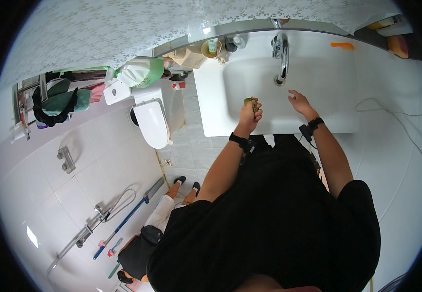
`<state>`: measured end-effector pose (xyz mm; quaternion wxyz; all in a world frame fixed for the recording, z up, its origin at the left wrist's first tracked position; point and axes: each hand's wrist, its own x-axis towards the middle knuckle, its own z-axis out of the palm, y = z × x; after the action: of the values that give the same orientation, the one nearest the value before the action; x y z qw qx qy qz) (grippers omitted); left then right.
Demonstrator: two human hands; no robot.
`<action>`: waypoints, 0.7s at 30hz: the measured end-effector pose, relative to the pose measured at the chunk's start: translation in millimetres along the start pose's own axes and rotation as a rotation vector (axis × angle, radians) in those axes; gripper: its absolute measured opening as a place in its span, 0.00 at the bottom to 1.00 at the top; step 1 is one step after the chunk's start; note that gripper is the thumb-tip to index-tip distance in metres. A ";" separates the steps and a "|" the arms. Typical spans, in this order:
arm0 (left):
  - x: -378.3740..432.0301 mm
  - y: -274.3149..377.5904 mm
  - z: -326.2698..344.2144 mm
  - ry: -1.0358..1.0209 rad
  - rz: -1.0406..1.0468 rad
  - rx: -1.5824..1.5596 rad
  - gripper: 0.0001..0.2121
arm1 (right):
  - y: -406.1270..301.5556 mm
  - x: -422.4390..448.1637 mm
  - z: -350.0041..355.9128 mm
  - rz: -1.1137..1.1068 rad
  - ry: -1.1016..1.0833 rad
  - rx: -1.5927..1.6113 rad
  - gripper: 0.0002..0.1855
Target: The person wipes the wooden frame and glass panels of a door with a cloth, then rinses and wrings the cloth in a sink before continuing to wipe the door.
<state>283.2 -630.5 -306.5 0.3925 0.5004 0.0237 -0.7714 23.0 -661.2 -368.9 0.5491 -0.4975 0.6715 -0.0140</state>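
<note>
My left hand (248,116) is closed around a crumpled green thing (253,104), held over the left part of a white washbasin (229,126). Whether it is a cloth or something leafy, I cannot tell. My right hand (300,103) hovers over the same basin with its fingers apart and nothing in it. Between and beyond the two hands, a chrome faucet (284,54) reaches out above the drain. Each wrist wears a black band with a small device.
A cup (210,49) with a tube and a small clear bottle (239,42) line the basin's back left. An orange object (342,46) lies at its back right. A white toilet (152,124) stands left. Another person (160,211) is behind me, near a blue-handled squeegee (130,215).
</note>
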 end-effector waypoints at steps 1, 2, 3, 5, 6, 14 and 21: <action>-0.6 -2.0 1.1 -0.008 0.007 0.028 0.09 | 3.4 -5.4 2.2 -0.001 0.005 0.000 0.26; -0.7 -4.9 3.2 -0.013 0.009 0.029 0.09 | 3.9 -11.3 4.0 -0.022 0.026 0.009 0.26; -1.2 -5.6 8.0 -0.022 0.000 -0.001 0.12 | 3.6 -15.5 5.9 -0.046 0.046 0.020 0.26; -0.6 -6.3 18.4 -0.034 -0.002 -0.031 0.15 | 2.6 -25.2 12.3 -0.074 0.053 -0.004 0.25; -2.1 -6.0 23.8 0.001 0.000 0.025 0.17 | 0.7 -29.9 18.1 -0.114 0.039 0.054 0.24; -7.1 9.6 54.2 0.037 0.119 0.050 0.21 | -66.0 -61.9 0.2 -0.275 -0.095 0.226 0.26; -29.4 34.1 69.1 0.029 0.112 0.091 0.19 | -119.5 -95.5 -15.0 -0.567 -0.130 0.364 0.29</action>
<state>258.2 -666.6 -236.7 0.4114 0.5294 -0.0336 -0.7412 80.5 -664.2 -226.4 0.6448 -0.5580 0.4566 -0.2539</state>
